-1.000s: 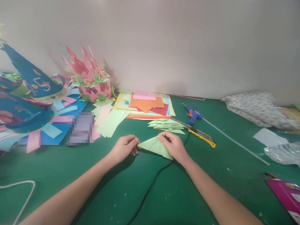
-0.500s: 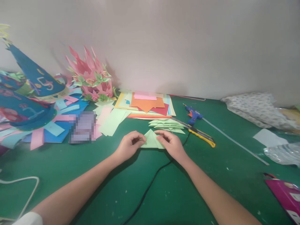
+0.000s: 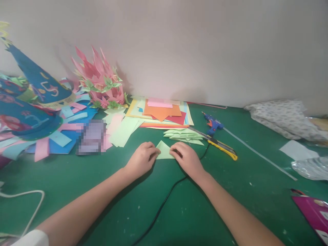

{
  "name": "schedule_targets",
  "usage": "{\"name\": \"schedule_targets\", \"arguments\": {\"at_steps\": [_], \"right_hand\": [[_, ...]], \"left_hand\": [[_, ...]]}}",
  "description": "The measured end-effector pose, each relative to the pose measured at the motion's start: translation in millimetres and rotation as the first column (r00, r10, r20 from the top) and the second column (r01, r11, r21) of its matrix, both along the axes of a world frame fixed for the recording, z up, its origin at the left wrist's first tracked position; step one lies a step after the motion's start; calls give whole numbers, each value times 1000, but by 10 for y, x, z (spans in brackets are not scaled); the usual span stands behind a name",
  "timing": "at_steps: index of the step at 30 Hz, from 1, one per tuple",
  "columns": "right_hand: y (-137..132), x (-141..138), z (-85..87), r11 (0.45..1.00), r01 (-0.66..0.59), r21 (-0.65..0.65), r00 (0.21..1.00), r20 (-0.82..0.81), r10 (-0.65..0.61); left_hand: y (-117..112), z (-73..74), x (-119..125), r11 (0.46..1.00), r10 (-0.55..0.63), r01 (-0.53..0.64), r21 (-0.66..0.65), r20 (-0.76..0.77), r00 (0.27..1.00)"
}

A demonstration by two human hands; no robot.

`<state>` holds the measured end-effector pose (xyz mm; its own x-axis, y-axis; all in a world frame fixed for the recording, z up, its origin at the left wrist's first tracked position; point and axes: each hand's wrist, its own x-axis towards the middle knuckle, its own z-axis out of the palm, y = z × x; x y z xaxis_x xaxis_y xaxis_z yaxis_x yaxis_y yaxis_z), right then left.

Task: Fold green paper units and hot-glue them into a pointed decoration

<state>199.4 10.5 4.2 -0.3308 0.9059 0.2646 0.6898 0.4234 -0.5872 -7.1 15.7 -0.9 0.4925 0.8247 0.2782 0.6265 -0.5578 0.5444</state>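
Observation:
A small light green piece of folded paper (image 3: pixel 164 151), triangular in outline with its peak pointing away from me, is held low over the green table between both hands. My left hand (image 3: pixel 144 156) pinches its left corner between thumb and fingers. On the opposite side, my right hand (image 3: pixel 186 158) grips the right corner, fingers closed and covering that end. Just beyond the hands lies a stack of folded light green papers (image 3: pixel 183 136). Right of that stack rests a yellow and black utility knife (image 3: pixel 223 149).
A blue glue gun (image 3: pixel 213 124) lies at the back right, its black cord (image 3: pixel 164 201) crossing the table. Coloured paper sheets (image 3: pixel 162 112) and green strips (image 3: pixel 125 130) lie behind. Blue party hats (image 3: pixel 30 118), a pink paper crown (image 3: pixel 102 82) and a blurred-out rectangular object (image 3: pixel 91 136) are left.
My right fingers have curled over the paper's right side, where a loose flap stood out before. The paper now shows a plainer triangle. The camera view has shifted slightly.

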Motion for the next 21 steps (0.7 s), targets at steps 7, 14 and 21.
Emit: {"name": "schedule_targets", "arguments": {"at_steps": [7, 14, 21], "right_hand": [[-24, -10, -1, 995, -24, 93, 981, 192, 6], [-68, -72, 13, 1000, -10, -18, 987, 159, 13], [-81, -152, -5, 1000, -15, -19, 983, 184, 18]], "left_hand": [[-35, 52, 33, 1000, 14, -12, 27, -96, 995], [-10, 75, 55, 998, 3, -10, -58, -112, 994], [-19, 42, 153, 995, 96, -92, 26, -302, 948]]}}
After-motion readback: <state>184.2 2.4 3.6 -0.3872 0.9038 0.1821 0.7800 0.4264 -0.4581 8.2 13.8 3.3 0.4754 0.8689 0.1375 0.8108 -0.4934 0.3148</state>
